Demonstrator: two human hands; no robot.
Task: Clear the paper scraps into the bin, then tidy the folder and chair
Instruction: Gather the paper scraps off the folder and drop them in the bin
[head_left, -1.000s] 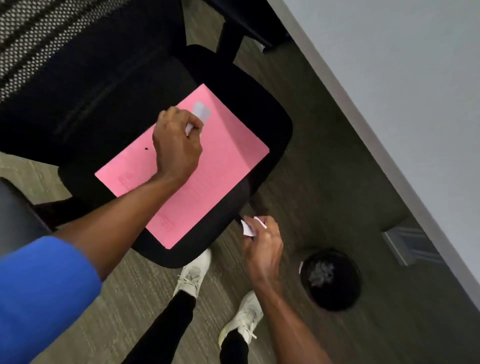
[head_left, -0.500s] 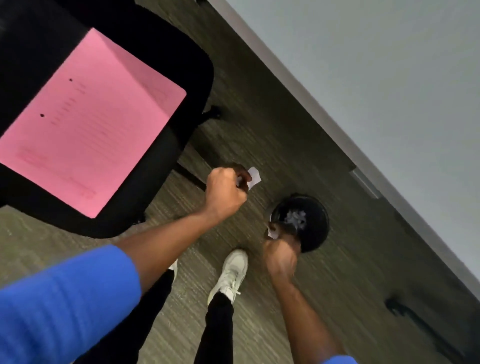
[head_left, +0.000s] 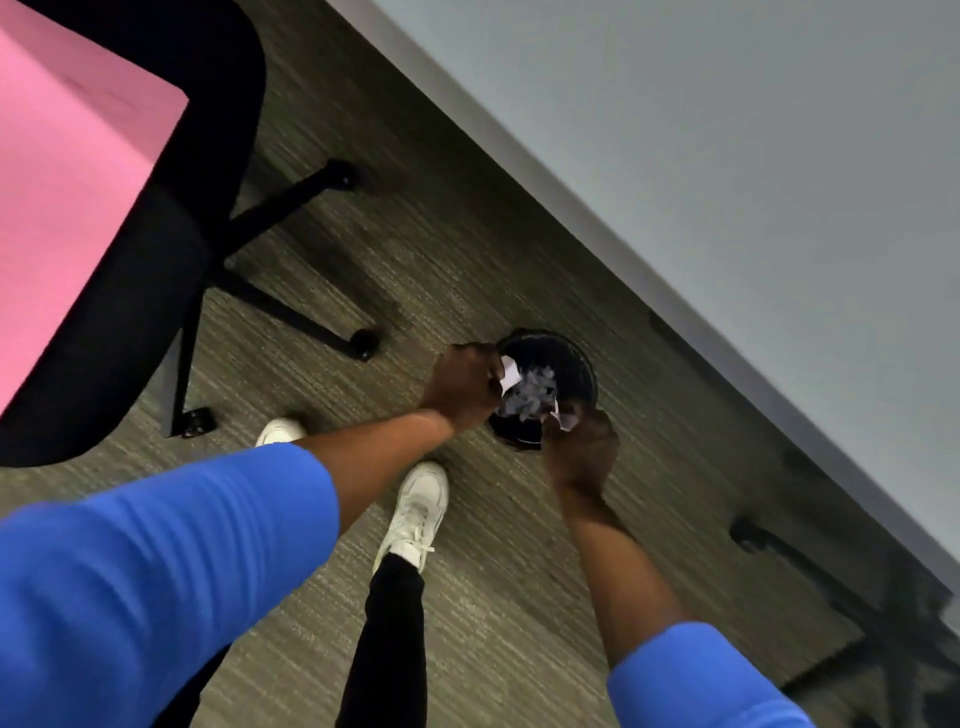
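Note:
A small round black bin (head_left: 569, 358) stands on the carpet, with grey-white paper scraps (head_left: 532, 397) piled inside. My left hand (head_left: 462, 387) is at the bin's left rim, fingers closed on a white paper scrap (head_left: 510, 375) that pokes over the opening. My right hand (head_left: 582, 447) is at the near rim, closed on another white scrap (head_left: 563, 418). The pink folder (head_left: 67, 171) lies on the black chair seat (head_left: 156, 291) at the upper left.
The chair's black legs and casters (head_left: 363, 340) spread over the carpet between the seat and the bin. A pale desk surface (head_left: 727, 182) runs diagonally along the right. Another chair base (head_left: 883, 613) sits at the lower right. My white shoes (head_left: 415, 512) stand below the bin.
Both hands moved from the chair to the bin, each carrying a scrap. My left hand left the folder; my view swung right and down toward the bin.

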